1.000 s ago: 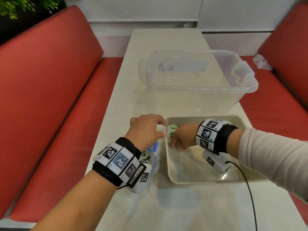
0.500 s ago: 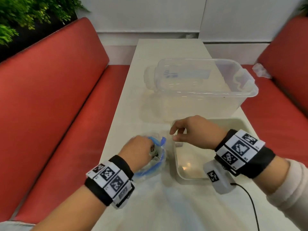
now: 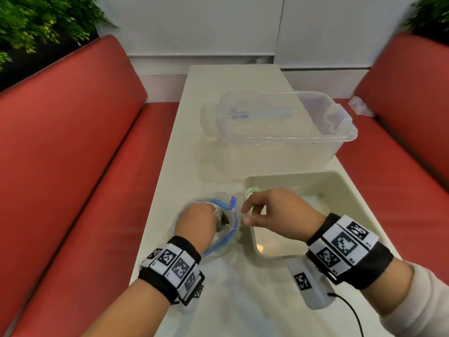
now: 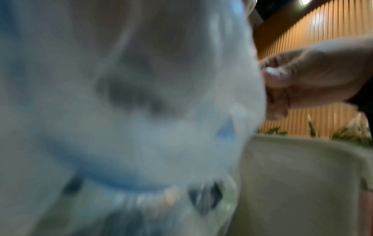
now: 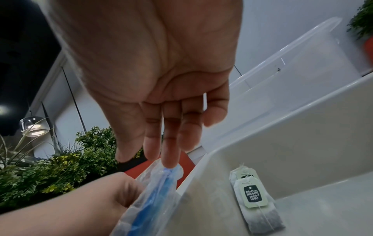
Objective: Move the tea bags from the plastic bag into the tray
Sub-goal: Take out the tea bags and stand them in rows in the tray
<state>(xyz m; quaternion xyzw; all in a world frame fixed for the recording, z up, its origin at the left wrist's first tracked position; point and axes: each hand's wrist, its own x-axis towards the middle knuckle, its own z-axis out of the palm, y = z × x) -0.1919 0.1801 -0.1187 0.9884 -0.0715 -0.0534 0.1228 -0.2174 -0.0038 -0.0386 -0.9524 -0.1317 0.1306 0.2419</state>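
My left hand (image 3: 202, 216) grips the mouth of a clear plastic bag (image 3: 227, 235) with a blue zip strip, left of the cream tray (image 3: 340, 177). In the left wrist view the bag (image 4: 121, 95) is a blur filling the frame. My right hand (image 3: 250, 214) hovers over the tray's left rim, holding nothing. In the right wrist view the right hand (image 5: 149, 153) has straight fingers, and one fingertip touches the bag's (image 5: 153, 191) top edge. Two tea bags (image 5: 254, 196) with dark tags lie in the tray's far left corner (image 3: 252, 190). What the bag holds is unclear.
A large clear plastic bin (image 3: 279, 122) stands on the white table (image 3: 218, 300) just behind the tray. Red bench seats (image 3: 85, 166) flank the narrow table. A crumpled plastic scrap (image 3: 359, 109) lies on the right seat. A black cable (image 3: 349, 310) trails from my right wrist.
My right hand left the tea bags in the tray and moved left to the bag's mouth. My left hand dropped from the tray corner onto the bag and took hold of it.
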